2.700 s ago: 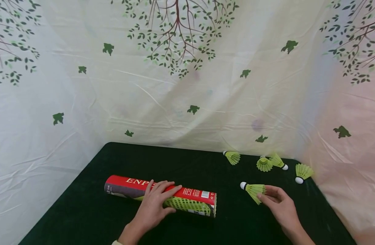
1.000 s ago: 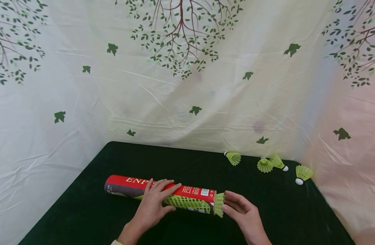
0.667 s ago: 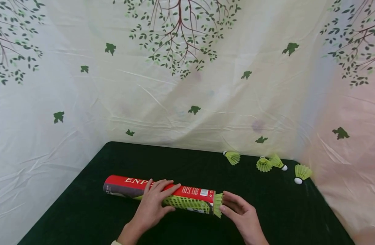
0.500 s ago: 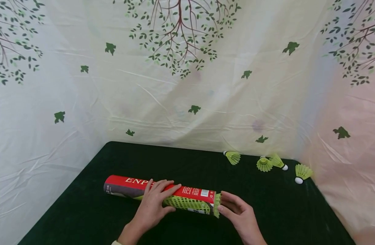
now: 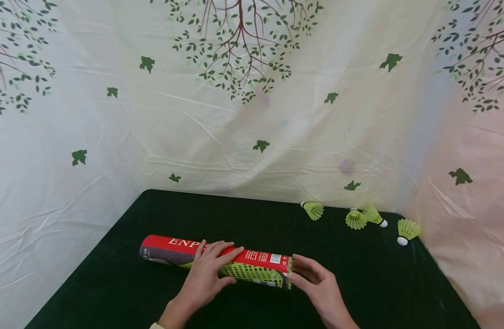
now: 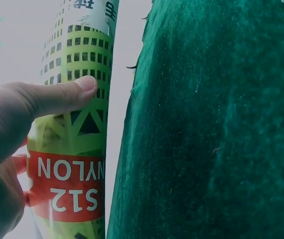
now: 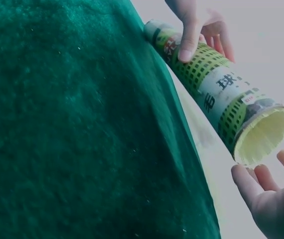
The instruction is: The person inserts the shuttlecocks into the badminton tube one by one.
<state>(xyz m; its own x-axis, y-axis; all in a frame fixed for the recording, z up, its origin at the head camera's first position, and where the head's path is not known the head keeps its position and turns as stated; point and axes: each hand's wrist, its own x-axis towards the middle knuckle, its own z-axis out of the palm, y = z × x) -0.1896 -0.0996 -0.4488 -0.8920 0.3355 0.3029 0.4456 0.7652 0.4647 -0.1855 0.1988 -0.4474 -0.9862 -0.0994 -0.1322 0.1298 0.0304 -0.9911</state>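
Observation:
A red, grey and green shuttlecock tube (image 5: 169, 249) lies on its side on the dark green table. My left hand (image 5: 208, 276) grips its middle; the thumb lies along the printed net pattern in the left wrist view. Inside the tube's right-hand mouth sits a yellow shuttlecock (image 7: 264, 137), its skirt edge about level with the rim. Around that mouth my right hand (image 5: 319, 288) holds its thumb and fingers spread, the fingertips right at the rim. The shuttlecock's cork is hidden inside the tube.
Several yellow shuttlecocks with white corks lie along the table's back right: one shuttlecock (image 5: 314, 210) stands apart, two overlap, and another shuttlecock (image 5: 409, 228) is by the right edge. A pale printed cloth (image 5: 235, 160) hangs behind the green table (image 5: 219, 212).
The right hand has brought the shuttlecock leftward from beside the tube and slid it, cork first, into the mouth until its skirt is nearly flush. The left hand and tube have stayed put.

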